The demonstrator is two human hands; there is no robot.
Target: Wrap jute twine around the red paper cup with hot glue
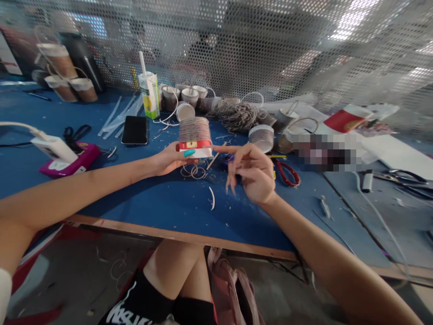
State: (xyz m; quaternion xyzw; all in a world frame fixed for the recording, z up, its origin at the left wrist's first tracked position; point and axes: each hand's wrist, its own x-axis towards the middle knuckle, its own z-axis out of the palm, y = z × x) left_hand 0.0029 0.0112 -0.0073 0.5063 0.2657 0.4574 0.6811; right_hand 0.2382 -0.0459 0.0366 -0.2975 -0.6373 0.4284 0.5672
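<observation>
My left hand (172, 159) is wrapped round the lower part of a cup (194, 132), whose red and white band shows below rows of grey-brown cord wound round it. The cup is held just above the blue table. To its right is my right hand (253, 174), its index finger stretched toward the cup's lower right side, the other fingers loosely curled and slightly blurred. Whether that fingertip touches the cup, or a thin strand lies at it, is too small to tell. Loops of cord (194, 171) lie below the cup.
Behind the cup stand a drink carton (149, 95), small cups (190, 96) and a heap of cord (237, 116). A black phone (135, 130) and a magenta box (69, 163) are at left. Red-handled pliers (288, 174) lie right of my right hand. The table's front edge (176, 234) is near my lap.
</observation>
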